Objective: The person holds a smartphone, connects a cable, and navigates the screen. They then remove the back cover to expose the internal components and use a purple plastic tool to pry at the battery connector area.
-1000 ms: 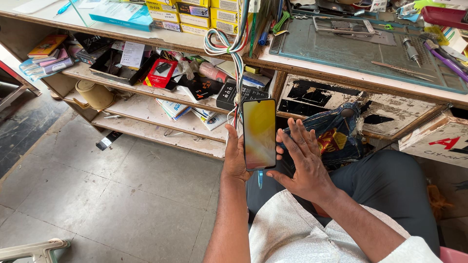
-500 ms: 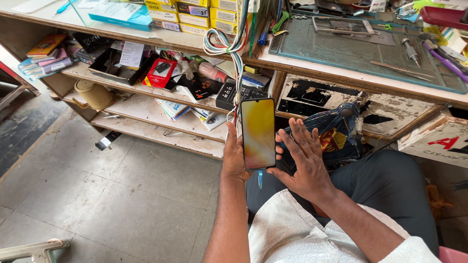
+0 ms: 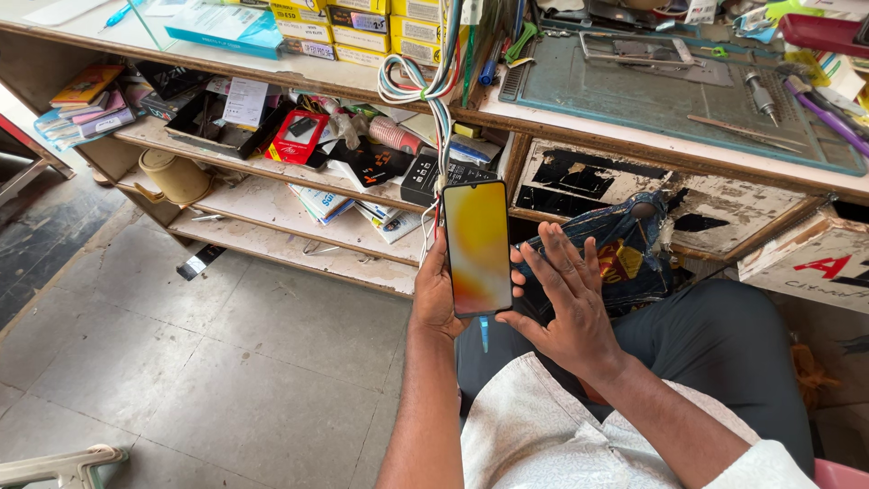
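Left hand (image 3: 436, 294) is raised with fingers (image 3: 441, 263) curled in a grip; right hand (image 3: 566, 303) beside it, fingers (image 3: 561, 258) spread flat.

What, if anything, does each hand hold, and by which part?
The left hand grips the smartphone by its lower left edge and back. The right hand is open beside it, holding nothing.

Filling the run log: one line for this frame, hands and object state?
left hand: holds slim black smartphone with lit orange-yellow screen upright | right hand: open, fingers spread, thumb at phone's right edge | behind: cluttered wooden shelves
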